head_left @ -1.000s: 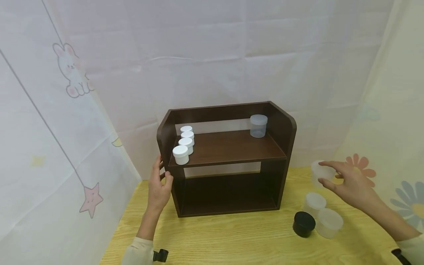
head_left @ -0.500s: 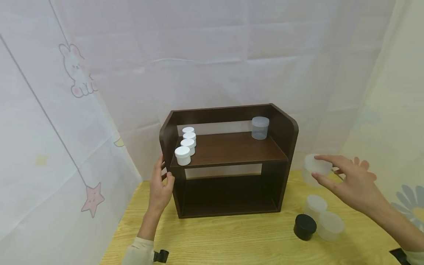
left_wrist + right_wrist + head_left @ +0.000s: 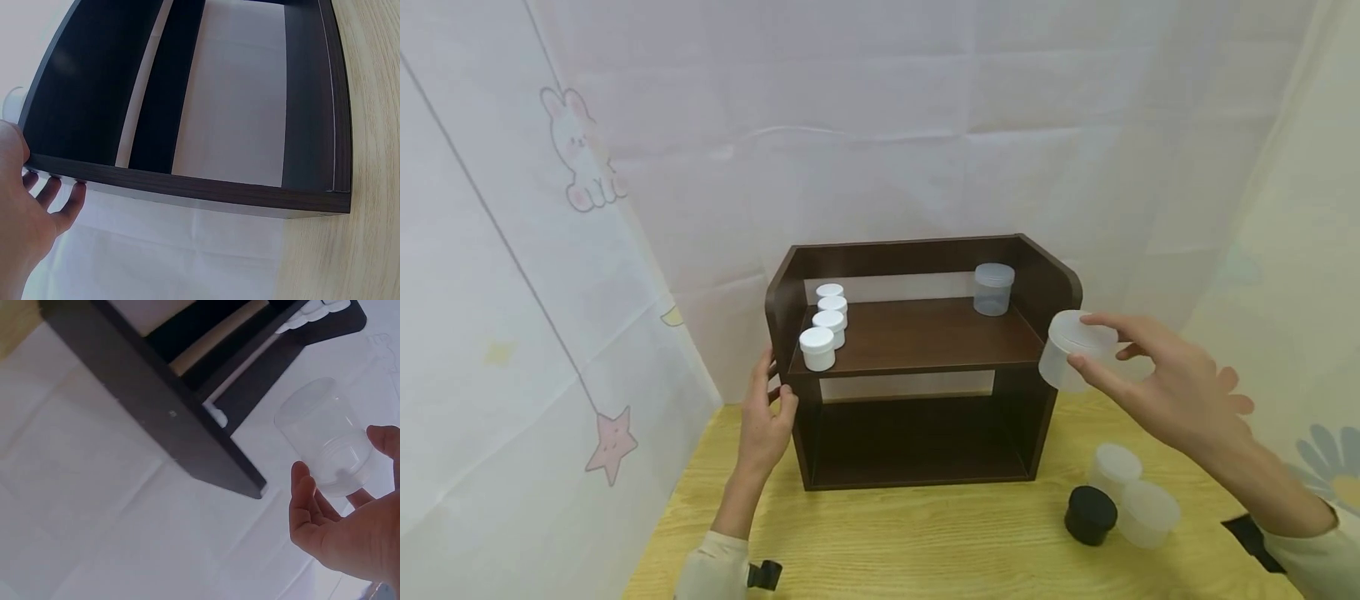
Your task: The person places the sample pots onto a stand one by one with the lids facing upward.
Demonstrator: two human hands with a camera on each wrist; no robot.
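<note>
My right hand (image 3: 1172, 383) holds a clear plastic jar (image 3: 1075, 354) by its upper part, between thumb and fingers. The jar is slightly tilted and overlaps the right side panel of a dark brown two-tier shelf (image 3: 925, 367) in the head view. In the right wrist view the same jar (image 3: 322, 434) looks see-through, with nothing visible inside. My left hand (image 3: 765, 425) grips the shelf's left side panel. The left wrist view shows the thumb on one face of the panel (image 3: 187, 187) and the fingertips (image 3: 78, 190) on the other.
Several small white jars (image 3: 817, 348) stand in a row along the upper tier's left end. Another clear jar (image 3: 992, 290) is at its back right. On the wooden table (image 3: 925, 542), two frosted jars (image 3: 1148, 512) and a black-lidded jar (image 3: 1090, 515) sit close together at right.
My right hand has carried the clear jar up and left, from over the table to the shelf's right side panel. My left hand keeps its grip on the shelf; the head view shifted slightly.
</note>
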